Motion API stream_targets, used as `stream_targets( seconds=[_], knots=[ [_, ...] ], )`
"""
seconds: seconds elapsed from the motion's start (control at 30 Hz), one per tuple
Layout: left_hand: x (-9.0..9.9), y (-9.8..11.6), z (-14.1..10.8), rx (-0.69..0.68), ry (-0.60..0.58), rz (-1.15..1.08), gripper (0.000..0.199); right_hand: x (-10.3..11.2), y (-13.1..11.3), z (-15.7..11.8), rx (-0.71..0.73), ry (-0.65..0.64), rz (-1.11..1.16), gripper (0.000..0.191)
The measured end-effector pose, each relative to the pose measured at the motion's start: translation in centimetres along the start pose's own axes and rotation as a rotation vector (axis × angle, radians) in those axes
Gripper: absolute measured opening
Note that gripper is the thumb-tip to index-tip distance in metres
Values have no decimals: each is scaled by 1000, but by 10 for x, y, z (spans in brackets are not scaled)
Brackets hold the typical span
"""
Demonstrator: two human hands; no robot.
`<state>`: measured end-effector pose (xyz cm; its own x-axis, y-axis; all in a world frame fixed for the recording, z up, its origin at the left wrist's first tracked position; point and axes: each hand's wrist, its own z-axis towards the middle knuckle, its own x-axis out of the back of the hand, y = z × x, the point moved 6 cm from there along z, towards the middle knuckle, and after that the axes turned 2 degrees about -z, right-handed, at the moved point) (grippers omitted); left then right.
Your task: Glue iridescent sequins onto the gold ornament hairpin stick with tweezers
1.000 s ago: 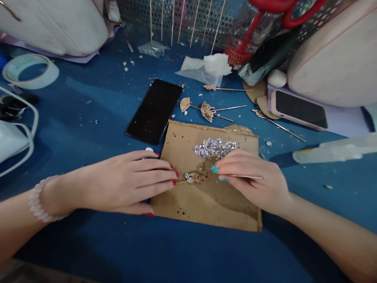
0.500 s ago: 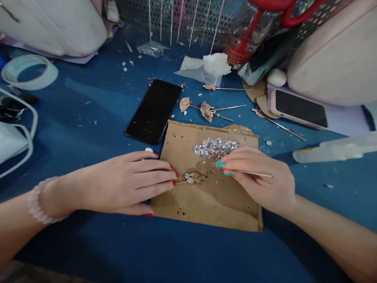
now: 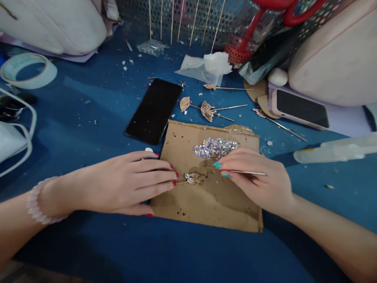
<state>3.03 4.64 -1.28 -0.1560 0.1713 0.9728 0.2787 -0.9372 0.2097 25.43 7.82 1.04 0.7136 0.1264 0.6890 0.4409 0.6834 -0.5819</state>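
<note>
My left hand [image 3: 123,182] lies palm down with its fingers stretched out over the left edge of a piece of cardboard [image 3: 188,208]. Its fingertips rest at the thin stem of a hairpin, whose ornament [image 3: 196,178] is partly covered with shiny rhinestones. The rest of that stem is hidden under the fingers. In a pinch grip, my right hand [image 3: 256,177] holds slim metal tweezers [image 3: 244,171], their tip pointing left just above the ornament. Behind the tip lies a heap of sparkling rhinestones [image 3: 215,147] on the cardboard. Whether the tip carries a stone is too small to tell.
A black phone [image 3: 154,112] lies left of the cardboard. Several gold hairpins [image 3: 207,111] are behind it. A pale phone [image 3: 300,108] and a translucent bottle [image 3: 326,152] stand to the right. At far left are a tape roll [image 3: 44,76] and a white cable [image 3: 31,129].
My right hand and the tweezers have moved slightly left, bringing the tip from near the heap closer to the hairpin ornament. My left hand stays in place.
</note>
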Motion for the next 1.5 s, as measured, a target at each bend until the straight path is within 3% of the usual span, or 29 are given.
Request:
stream_targets(
  seconds=[1.5],
  knots=[
    [2, 2, 0, -50, 36, 78, 44, -6, -1, -3, 47, -36, 55, 14]
  ],
)
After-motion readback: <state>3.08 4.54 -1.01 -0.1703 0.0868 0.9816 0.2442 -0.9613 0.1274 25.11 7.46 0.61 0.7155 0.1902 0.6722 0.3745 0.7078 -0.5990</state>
